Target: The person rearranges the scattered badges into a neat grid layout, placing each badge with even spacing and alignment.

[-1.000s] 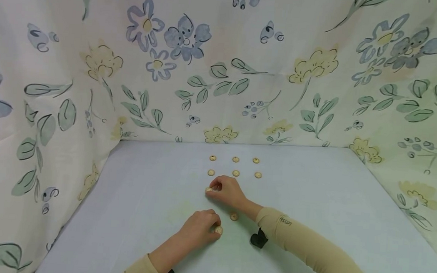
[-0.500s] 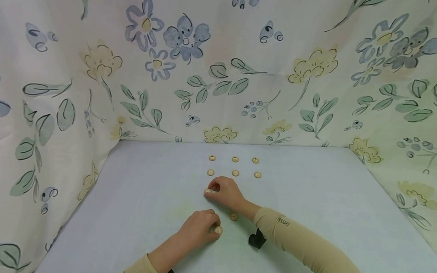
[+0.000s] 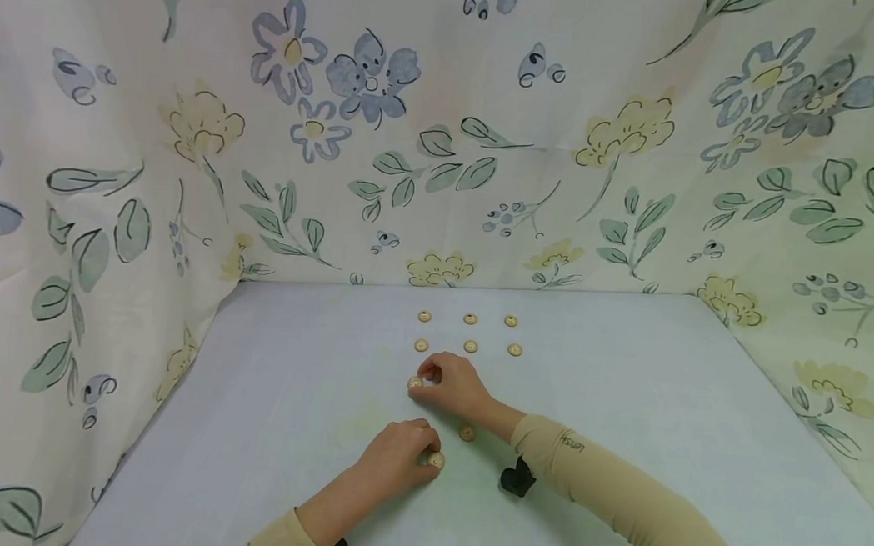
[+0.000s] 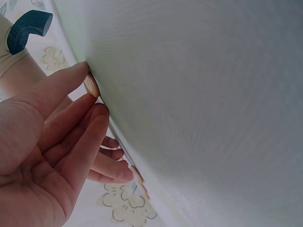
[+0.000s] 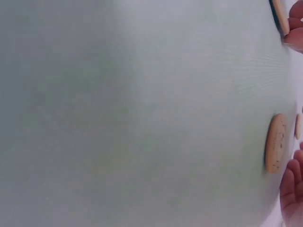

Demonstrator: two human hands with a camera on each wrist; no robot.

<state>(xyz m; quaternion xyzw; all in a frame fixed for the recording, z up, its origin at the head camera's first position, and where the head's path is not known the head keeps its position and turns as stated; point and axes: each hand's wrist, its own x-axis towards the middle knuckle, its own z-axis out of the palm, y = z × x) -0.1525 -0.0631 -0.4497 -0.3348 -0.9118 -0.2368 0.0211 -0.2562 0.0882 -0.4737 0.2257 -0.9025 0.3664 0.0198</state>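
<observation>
My left hand (image 3: 396,457) rests low over the white table, holding a small round tan disc (image 3: 435,460) between thumb and fingertips. In the left wrist view, the same disc (image 4: 91,85) stands tilted on edge under the thumb. Farther forward, my right hand (image 3: 453,384) pinches a similar disc (image 3: 415,383) at its left side. Between the two hands, a loose disc (image 3: 467,433) lies flat beside the right wrist. Up close in the right wrist view, this loose disc (image 5: 276,143) looks like a biscuit, dotted with small dark holes.
Two rows of matching discs lie beyond the right hand: a front row, with its middle disc (image 3: 471,347), and a back row, with its middle disc (image 3: 470,318). A floral curtain (image 3: 548,171) borders the white table (image 3: 289,364) behind and at both sides.
The disc in my right hand has turned slightly and shows more of its face. My left hand and the loose discs keep their places.
</observation>
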